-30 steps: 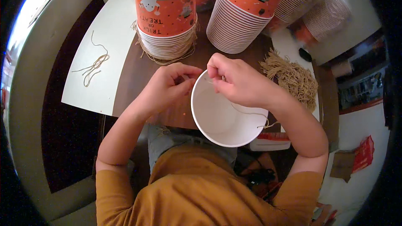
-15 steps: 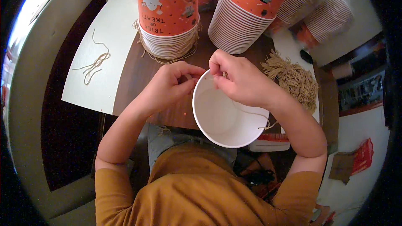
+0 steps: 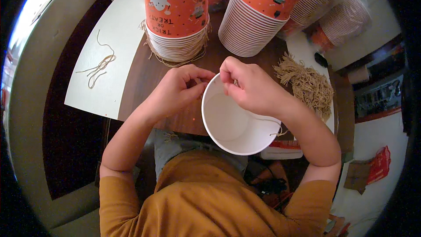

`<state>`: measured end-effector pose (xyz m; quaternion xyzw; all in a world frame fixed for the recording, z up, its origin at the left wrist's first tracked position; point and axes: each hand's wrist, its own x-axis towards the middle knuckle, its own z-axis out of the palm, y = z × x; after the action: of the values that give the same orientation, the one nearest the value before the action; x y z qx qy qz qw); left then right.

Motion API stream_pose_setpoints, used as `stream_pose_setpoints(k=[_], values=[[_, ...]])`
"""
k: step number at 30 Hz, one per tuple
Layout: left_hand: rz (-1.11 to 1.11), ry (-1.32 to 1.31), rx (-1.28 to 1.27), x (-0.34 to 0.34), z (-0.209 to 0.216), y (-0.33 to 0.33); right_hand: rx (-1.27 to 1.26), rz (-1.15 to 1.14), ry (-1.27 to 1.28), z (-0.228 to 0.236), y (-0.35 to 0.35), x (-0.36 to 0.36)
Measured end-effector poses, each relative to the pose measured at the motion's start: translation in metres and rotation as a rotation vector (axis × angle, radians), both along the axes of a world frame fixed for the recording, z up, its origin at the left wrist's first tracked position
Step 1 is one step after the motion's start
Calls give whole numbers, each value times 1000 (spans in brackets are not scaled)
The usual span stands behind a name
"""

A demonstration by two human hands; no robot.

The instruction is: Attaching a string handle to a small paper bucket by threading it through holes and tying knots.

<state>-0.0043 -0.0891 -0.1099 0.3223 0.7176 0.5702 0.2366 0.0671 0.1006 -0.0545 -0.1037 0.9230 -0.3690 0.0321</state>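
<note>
White card makes up the bucket (image 3: 230, 125), which sits below the right hand (image 3: 245, 81), mouth up. A cord (image 3: 276, 134) passes through the bucket's right side, its end hanging outside, so that side looks done; the far side, under the fingers, seems unfinished. That hand curls over the bucket's far rim, thumb inside; the left hand (image 3: 186, 87) is just outside the rim, index fingertip at it. Whether either is clamped on cord or wall, I cannot tell. Beyond the bucket, to its left, a cord-ringed stack (image 3: 176, 22) is probably finished; straight beyond, a second stack (image 3: 252, 26) without visible cords probably remains, as does the heap (image 3: 309, 87) right of the bucket. Against a second ago, both hands keep their places at the bucket's rim; little differs.
</note>
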Motion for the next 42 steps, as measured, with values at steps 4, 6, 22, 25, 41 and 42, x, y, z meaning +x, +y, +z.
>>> stream_pose_setpoints(k=[4, 6, 22, 25, 41, 42], values=[[-10, 1, -6, -1, -1, 0, -30, 7, -3, -5, 3, 0], [-16, -11, 11, -1, -3, -1, -30, 15, -2, -4, 3, 0], [-17, -43, 13, -1, -2, 1, 3, 13, 78, -6, 2, -3], [-11, -2, 1, -1, -2, 1, 23, 17, 45, -3, 0, -3], [-48, 160, -74, 1, 5, -4, -60, -39, 32, -5, -3, -3], [-25, 43, -35, 1, 6, -6, -70, -41, -3, -1, 1, -3]])
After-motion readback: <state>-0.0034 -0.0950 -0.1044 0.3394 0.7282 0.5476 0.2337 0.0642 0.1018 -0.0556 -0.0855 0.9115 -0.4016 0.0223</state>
